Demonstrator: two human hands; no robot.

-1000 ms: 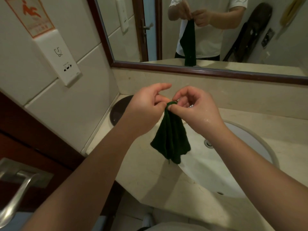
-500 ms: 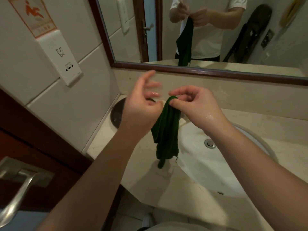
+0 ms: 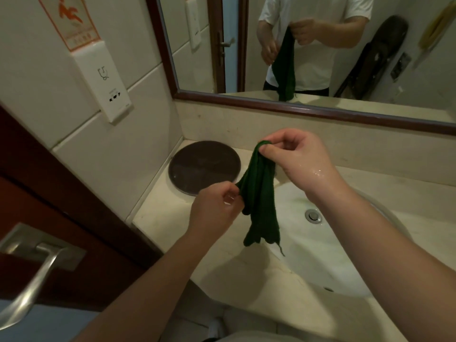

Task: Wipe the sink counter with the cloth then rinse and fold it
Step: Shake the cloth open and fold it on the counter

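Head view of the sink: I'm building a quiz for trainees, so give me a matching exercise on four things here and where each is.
Things:
1. cloth
2. round dark disc
3. drain plug
4. left hand

Places:
A. at the bottom of the basin
B. flat on the counter, back left corner
C. pinching the cloth's side edge
D. hanging from the right hand, pinched at its top

Pairs: 1-D; 2-B; 3-A; 4-C
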